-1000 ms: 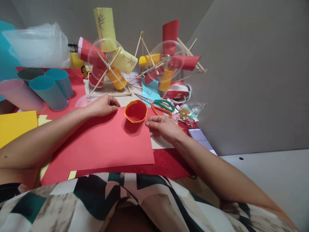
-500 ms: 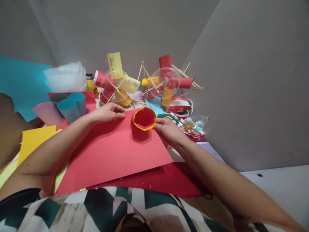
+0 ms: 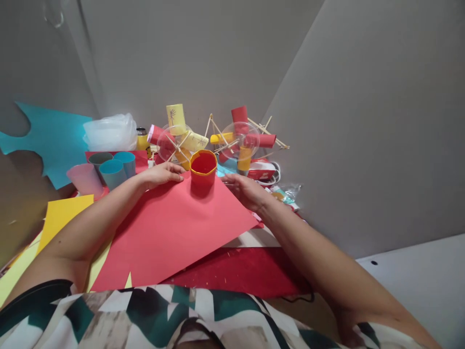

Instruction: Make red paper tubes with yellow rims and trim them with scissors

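Nearest the body, a red sheet of paper [image 3: 170,237] spreads beside the patterned clothing [image 3: 225,308]. At its far corner stands a red paper cup [image 3: 203,179] with a yellow rim, between the two hands. The left hand's [image 3: 162,175] fingers bend at the sheet's edge, just beside the cup but apart from it; the right hand's [image 3: 247,193] fingers point toward the cup's other side, a small gap between. Whether either hand's fingers grip the paper, I cannot tell. Beyond are two paper pinwheels [image 3: 176,120].
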The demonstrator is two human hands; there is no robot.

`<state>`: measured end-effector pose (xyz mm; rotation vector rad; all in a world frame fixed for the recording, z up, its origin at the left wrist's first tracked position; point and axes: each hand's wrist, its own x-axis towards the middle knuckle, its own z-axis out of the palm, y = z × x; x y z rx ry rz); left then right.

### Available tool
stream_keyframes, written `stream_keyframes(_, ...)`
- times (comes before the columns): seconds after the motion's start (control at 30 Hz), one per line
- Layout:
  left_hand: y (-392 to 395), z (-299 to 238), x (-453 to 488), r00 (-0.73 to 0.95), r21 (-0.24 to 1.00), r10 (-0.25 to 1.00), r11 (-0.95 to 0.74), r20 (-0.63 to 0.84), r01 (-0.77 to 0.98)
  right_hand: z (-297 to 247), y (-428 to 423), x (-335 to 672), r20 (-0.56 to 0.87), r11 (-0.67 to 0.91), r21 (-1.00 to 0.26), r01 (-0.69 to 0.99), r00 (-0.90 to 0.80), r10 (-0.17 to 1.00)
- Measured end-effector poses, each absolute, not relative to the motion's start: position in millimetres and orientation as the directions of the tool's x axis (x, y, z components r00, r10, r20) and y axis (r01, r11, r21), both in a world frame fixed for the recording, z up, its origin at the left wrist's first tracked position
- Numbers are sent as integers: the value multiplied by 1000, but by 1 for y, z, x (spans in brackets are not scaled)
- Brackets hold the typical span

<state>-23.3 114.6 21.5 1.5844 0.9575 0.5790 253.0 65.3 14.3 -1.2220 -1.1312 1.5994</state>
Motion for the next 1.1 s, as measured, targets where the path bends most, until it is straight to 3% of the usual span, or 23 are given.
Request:
stream_keyframes(0.17, 116, 8, -19, 568, 940, 806, -46, -165, 338, 9, 72, 258, -198, -204, -979, -32, -128, 972)
stream_keyframes(0.43, 120, -20, -8, 487, 820, 871, -234, -61, 522, -6, 88, 253, 87, 92, -989, 112, -51, 995)
stream_keyframes(0.67, 112, -25, 14, 371, 818, 900, -385, 230, 426, -15, 92, 245, 85, 86, -996, 23, -22, 996)
stream_keyframes(0.83, 103, -33, 21, 415, 859, 891, -350, 183, 374, -7, 93, 238, 134, 133, -988, -81, -6, 991)
stream_keyframes(0.93, 102, -40, 22, 448, 869, 883, -328, 141, 371, -2, 91, 235, 172, 164, -982, -97, -70, 983)
stream_keyframes(1.1, 101, -45, 26, 500, 863, 855, -350, 136, 365, -2, 85, 230, 119, 105, -991, -85, -186, 975)
